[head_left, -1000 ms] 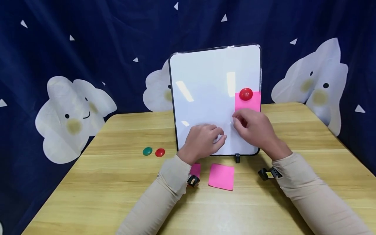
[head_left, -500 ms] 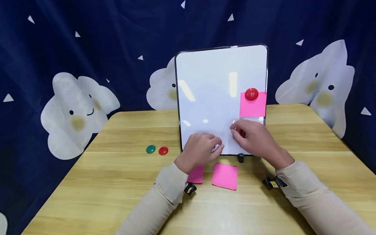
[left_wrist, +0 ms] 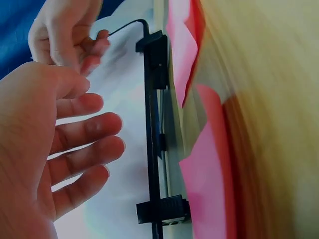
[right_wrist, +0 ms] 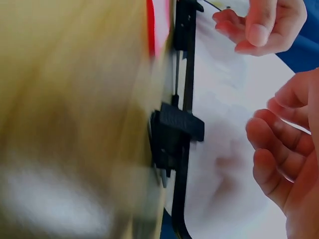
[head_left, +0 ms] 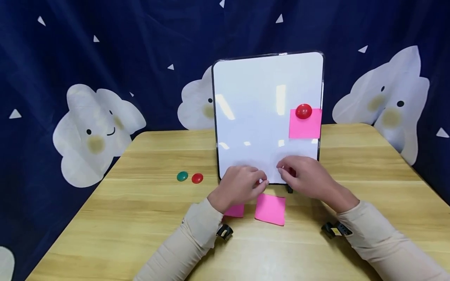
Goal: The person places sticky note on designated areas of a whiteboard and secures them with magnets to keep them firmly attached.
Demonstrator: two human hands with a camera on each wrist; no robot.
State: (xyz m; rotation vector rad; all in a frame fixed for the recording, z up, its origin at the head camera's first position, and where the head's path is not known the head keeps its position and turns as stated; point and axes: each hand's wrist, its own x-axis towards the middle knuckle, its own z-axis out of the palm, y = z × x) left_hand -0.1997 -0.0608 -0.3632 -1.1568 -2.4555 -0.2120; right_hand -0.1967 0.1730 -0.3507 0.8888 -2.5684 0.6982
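Observation:
A white magnetic board [head_left: 256, 117] stands upright on the wooden table [head_left: 140, 226]. A red magnet [head_left: 303, 111] pins a pink sticky note [head_left: 306, 127] near its right edge. My left hand [head_left: 242, 187] hovers at the board's bottom edge, just above two pink notes on the table [head_left: 270, 208] [head_left: 234, 210]. Its fingers [left_wrist: 84, 134] are relaxed and hold nothing. My right hand [head_left: 306, 175] is in front of the board's lower right part, with its fingers [right_wrist: 271, 149] loosely bent and nothing visible in them. The two hands nearly meet.
A green magnet [head_left: 182, 176] and a red magnet [head_left: 197, 178] lie side by side on the table left of the board. A black clip foot [head_left: 289, 189] props the board. A dark blue curtain with white cloud figures [head_left: 95, 132] hangs behind.
Both hands have come down from the board's lower middle to its bottom edge, closer to the notes on the table. The pinned note and magnets have not moved.

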